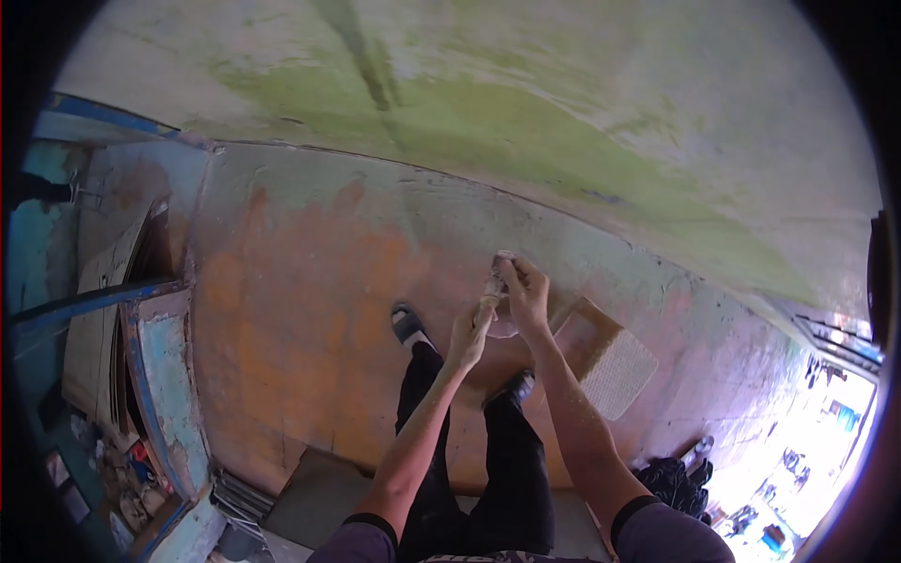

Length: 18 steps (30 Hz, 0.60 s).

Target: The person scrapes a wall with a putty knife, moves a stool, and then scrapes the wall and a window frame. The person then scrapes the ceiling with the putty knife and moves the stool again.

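In front of me, both hands are closed on a narrow, whitish, smeared tool [493, 284]; its exact kind is too small to make out. My left hand [467, 338] wraps round its lower end. Up at the top end, the bent fingers of my right hand [528, 293] pinch it. A pale, rounded, bowl-like thing [504, 326] shows between my wrists, lower down near the floor and partly hidden by the hands.
A brown cardboard piece [584, 340] and a pale textured mat [619, 377] lie right of my feet. The wall [526, 103] ahead is patchy green and white. Boards [103, 319] lean at left behind a blue frame. Black bags [678, 483] stand near the bright doorway.
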Each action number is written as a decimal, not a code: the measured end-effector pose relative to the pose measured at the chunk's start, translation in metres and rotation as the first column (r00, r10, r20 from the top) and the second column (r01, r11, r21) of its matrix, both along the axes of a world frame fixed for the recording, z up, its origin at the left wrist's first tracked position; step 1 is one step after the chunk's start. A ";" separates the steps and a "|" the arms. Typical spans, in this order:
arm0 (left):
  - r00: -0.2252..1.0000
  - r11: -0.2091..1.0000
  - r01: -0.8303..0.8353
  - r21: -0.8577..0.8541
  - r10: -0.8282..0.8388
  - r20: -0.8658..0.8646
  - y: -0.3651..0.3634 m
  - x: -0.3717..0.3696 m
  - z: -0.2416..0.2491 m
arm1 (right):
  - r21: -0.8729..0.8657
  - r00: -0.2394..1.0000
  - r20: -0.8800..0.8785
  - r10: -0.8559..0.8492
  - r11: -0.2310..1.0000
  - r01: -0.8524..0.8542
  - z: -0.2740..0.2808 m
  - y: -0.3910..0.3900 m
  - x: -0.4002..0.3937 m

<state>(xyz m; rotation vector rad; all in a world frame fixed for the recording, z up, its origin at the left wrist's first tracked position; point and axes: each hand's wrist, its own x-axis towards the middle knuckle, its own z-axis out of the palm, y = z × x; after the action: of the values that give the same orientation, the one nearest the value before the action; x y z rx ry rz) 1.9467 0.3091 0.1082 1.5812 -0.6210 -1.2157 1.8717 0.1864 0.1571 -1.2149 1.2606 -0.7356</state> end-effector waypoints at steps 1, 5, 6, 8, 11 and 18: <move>0.999 1.000 0.000 0.012 0.001 -0.037 -0.003 0.015 -0.003 | -0.026 0.999 -0.006 -0.034 0.999 0.034 0.013 -0.004 0.019; 0.990 0.997 0.081 0.012 -0.079 -0.113 -0.006 0.084 0.012 | -0.040 0.989 -0.134 -0.066 0.997 0.061 0.025 -0.015 0.079; 0.985 0.993 0.113 0.030 -0.108 -0.132 -0.005 0.097 0.017 | -0.032 0.987 -0.153 -0.051 0.998 0.047 0.029 -0.016 0.095; 0.989 0.993 0.116 0.023 -0.113 -0.099 0.000 0.121 0.014 | -0.010 0.979 -0.198 -0.038 0.999 0.037 0.035 -0.013 0.122; 0.993 0.993 0.109 0.033 -0.107 -0.056 0.012 0.159 0.007 | -0.023 0.990 -0.116 -0.074 0.997 0.072 0.025 -0.002 0.175; 0.886 0.989 -0.132 0.068 0.148 -0.439 0.004 0.211 0.005 | -0.221 0.939 -0.340 0.045 0.967 -0.126 0.010 -0.013 0.264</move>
<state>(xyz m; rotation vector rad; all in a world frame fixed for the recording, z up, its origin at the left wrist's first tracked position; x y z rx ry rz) 2.1576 0.3130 0.1130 1.2883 -0.1855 -1.4217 2.1358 0.1732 0.1671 -1.6357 1.4097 -0.6487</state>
